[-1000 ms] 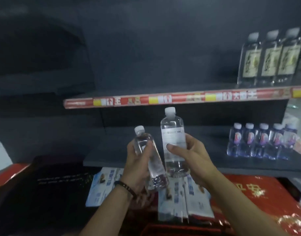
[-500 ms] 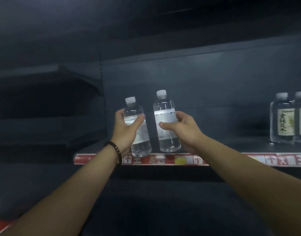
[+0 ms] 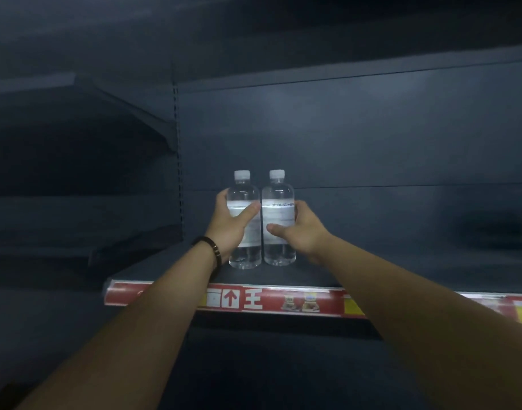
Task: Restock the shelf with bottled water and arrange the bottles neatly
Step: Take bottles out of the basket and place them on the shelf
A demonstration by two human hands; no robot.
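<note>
Got a bottle in each grip here. My left grip (image 3: 228, 229) is wrapped round the left bottle (image 3: 244, 255), thumb across the front of its label (image 3: 238, 207), fingers round the far side. My right grip (image 3: 302, 232) is grasping the right bottle (image 3: 278, 199) the same way, thumb low on the front.

Both bottles are upright with white caps (image 3: 242, 174) on. Their bases look to be down on the shelf (image 3: 372, 270), side by side and pretty much touching. They're toward the shelf's left end, set back a bit from the red price strip (image 3: 254, 301) along the front edge.

The water's clear and the labels are pale. There's print on the right one, but it's too small for me to read. Black bracelet (image 3: 214, 247) on my left wrist, dark back panel (image 3: 372, 128) behind it all.
</note>
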